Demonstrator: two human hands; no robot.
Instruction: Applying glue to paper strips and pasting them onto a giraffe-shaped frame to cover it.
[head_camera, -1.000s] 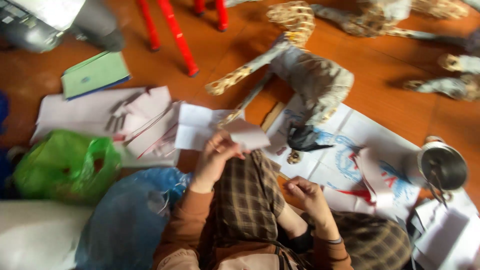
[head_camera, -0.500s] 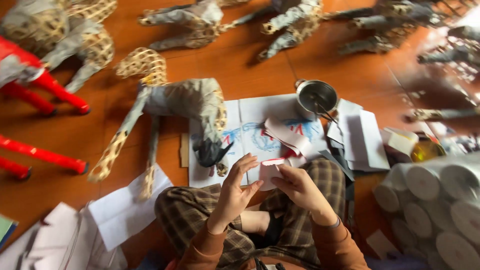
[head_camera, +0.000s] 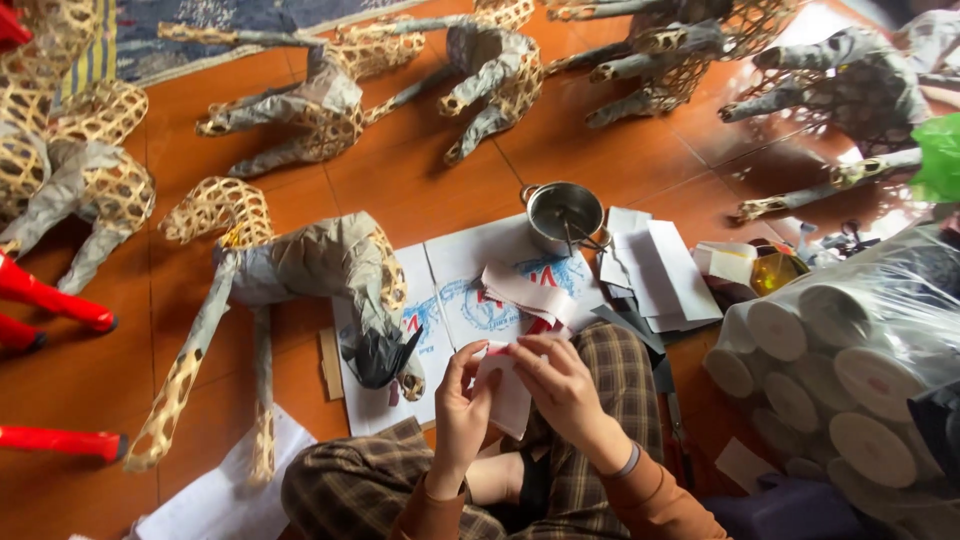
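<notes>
Seated on an orange tiled floor (head_camera: 420, 180), a person pinches a white paper scrap (head_camera: 503, 392) between left hand (head_camera: 462, 405) and right hand (head_camera: 560, 385), above the lap. Fingers cover the scrap's upper edge. A paper-covered woven animal frame (head_camera: 300, 265) lies alongside (its head blurred), near a metal pot (head_camera: 565, 213).
</notes>
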